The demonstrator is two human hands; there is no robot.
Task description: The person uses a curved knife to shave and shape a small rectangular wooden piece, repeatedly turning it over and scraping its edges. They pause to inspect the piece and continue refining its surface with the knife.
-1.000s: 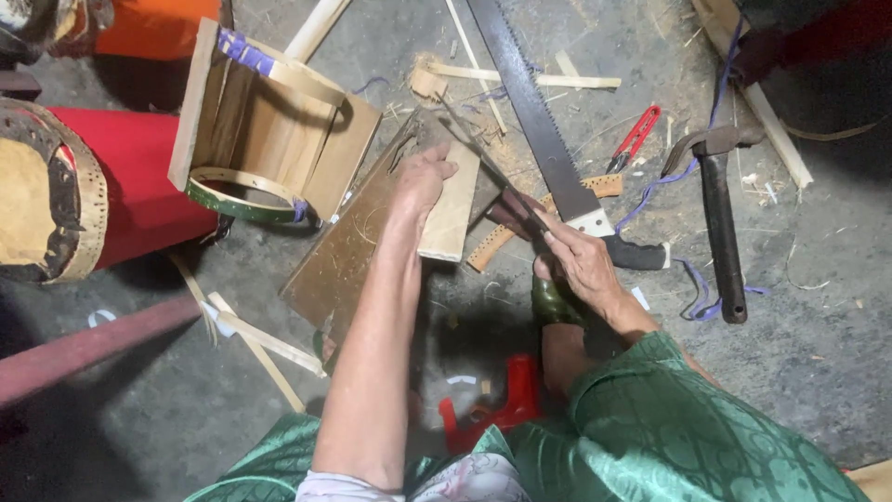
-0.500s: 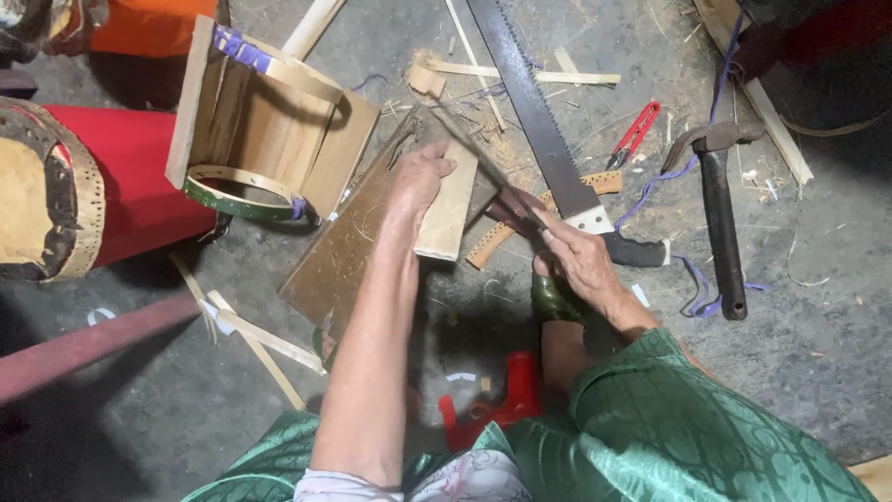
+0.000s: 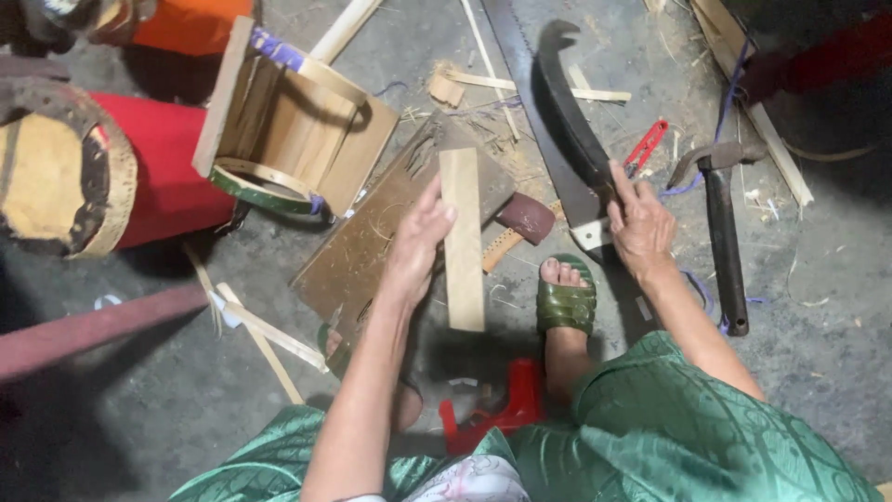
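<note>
My left hand (image 3: 418, 244) holds a flat pale wooden slat (image 3: 462, 237) upright above a brown board (image 3: 381, 232) that lies on the concrete floor. My right hand (image 3: 639, 223) grips the handle of a dark curved chopping knife (image 3: 569, 112), whose blade points away from me with a hooked tip. The knife is lifted to the right of the slat, apart from it. My foot in a green sandal (image 3: 567, 302) rests on the floor between the two hands.
A long saw blade (image 3: 534, 121) lies under the knife. A hammer (image 3: 720, 232) and red pliers (image 3: 646, 147) lie to the right. A wooden box with a hoop (image 3: 288, 130) and a red drum (image 3: 149, 177) stand at the left. Bamboo strips are scattered about.
My left hand has lifted the slat off the board and turned it upright. My right hand has raised the curved knife away from the slat, to the right.
</note>
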